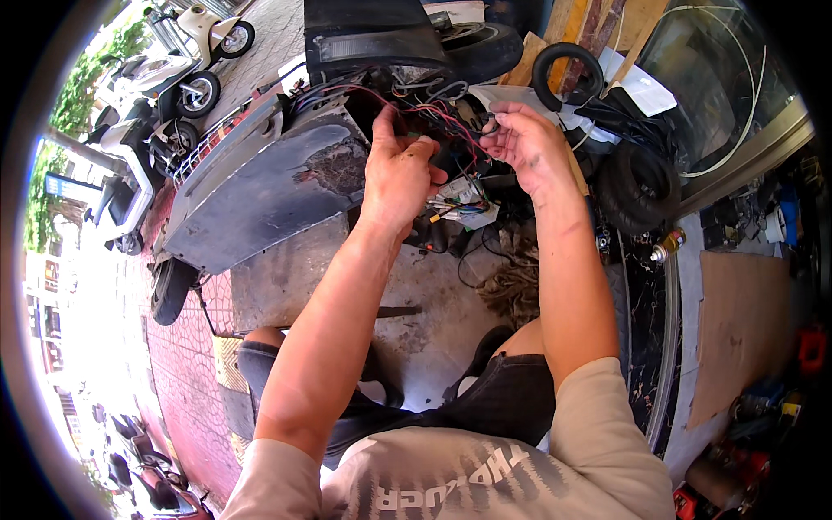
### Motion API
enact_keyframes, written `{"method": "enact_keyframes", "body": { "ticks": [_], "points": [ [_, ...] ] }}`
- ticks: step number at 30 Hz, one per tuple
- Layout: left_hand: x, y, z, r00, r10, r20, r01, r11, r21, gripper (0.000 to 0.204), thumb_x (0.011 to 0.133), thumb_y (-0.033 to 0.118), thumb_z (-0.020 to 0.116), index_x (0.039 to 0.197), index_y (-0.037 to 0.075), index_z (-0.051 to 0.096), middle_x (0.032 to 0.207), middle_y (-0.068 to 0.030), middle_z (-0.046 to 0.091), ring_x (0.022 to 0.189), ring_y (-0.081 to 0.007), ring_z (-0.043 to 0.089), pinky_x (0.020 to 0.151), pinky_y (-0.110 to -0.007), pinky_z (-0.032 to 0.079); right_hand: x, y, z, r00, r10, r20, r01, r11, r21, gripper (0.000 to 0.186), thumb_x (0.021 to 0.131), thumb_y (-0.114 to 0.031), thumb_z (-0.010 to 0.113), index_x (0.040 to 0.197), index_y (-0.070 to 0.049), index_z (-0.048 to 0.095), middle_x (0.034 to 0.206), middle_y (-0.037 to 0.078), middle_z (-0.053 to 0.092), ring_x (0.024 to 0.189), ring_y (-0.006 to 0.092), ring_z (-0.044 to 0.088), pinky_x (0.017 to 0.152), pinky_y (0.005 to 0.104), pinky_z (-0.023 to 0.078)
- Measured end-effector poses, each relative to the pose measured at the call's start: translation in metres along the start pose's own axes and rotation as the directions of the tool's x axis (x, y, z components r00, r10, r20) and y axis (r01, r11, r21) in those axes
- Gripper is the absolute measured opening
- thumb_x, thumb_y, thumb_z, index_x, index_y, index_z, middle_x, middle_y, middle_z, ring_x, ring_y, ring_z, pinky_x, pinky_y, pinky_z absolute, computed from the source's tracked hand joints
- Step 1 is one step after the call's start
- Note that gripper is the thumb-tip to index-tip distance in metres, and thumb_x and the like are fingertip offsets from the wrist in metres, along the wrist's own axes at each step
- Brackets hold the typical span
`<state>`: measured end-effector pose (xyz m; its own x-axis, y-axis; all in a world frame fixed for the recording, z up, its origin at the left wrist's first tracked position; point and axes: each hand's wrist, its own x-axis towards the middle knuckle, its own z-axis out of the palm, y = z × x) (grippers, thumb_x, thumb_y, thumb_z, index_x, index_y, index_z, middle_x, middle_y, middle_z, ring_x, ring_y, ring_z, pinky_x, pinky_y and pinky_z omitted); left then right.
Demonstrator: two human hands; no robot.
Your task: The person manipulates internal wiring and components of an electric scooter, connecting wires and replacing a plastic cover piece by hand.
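Note:
A scooter's dark grey, scuffed body (pixel 269 186) lies before me, with loose red wires (pixel 442 111) spilling from its opened end. My left hand (pixel 400 169) is at that opening, its fingers bent beside the wires; whatever is between them is hidden. To its right, my right hand (pixel 529 147) pinches a thin dark wire end between thumb and fingers, close to the red strands. Below and between the hands hangs a bundle of coloured wires with pale connectors (pixel 468 204).
A wheel (pixel 169 290) stands at the body's left end. Loose tyres (pixel 637 186) lie to the right near wooden boards (pixel 576 43). A crumpled brown cloth (pixel 516 282) and a dark cable rest on the floor. A spray can (pixel 667 245) lies farther right. Parked scooters (pixel 126 182) line the left.

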<state>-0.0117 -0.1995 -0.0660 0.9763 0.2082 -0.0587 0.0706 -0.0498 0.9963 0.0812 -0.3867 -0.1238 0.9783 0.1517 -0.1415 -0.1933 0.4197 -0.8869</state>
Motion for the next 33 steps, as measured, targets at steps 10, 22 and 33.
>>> {"method": "enact_keyframes", "body": {
  "ticks": [10,22,33],
  "points": [
    [-0.019,-0.001,-0.008,0.992,0.108,-0.066,-0.100,0.988,0.118,0.034,0.105,0.014,0.058,0.134,-0.002,0.052,0.112,-0.0138,0.073,0.072,-0.0135,0.068,0.065,-0.028,0.055,0.004,0.003,0.001,1.000,-0.008,-0.005,0.008,0.999,-0.052,0.020,0.098,-0.012,0.063,0.116,-0.004,0.067,0.094,0.011,0.076,0.081,0.0220,0.075,0.073,0.0318,0.057],
    [-0.048,-0.016,-0.012,0.968,0.248,-0.043,-0.245,0.967,0.064,0.044,0.105,0.009,0.059,0.147,0.002,0.049,0.129,-0.0118,0.067,0.088,-0.0136,0.069,0.072,-0.027,0.054,-0.001,0.002,0.003,1.000,0.006,0.030,-0.004,0.997,-0.081,0.034,0.096,-0.010,0.060,0.127,-0.003,0.069,0.093,0.008,0.075,0.079,0.0191,0.074,0.072,0.0297,0.056],
    [0.006,-0.057,0.023,0.963,-0.238,0.123,0.268,0.851,-0.452,0.026,0.108,0.011,0.050,0.131,0.005,0.060,0.125,-0.0089,0.068,0.104,-0.0209,0.069,0.080,-0.037,0.058,-0.012,-0.004,-0.008,0.985,0.049,0.163,-0.034,0.995,-0.090,0.031,0.093,-0.008,0.063,0.123,-0.002,0.070,0.097,0.009,0.076,0.084,0.0168,0.073,0.077,0.0297,0.055]
  ]
}}
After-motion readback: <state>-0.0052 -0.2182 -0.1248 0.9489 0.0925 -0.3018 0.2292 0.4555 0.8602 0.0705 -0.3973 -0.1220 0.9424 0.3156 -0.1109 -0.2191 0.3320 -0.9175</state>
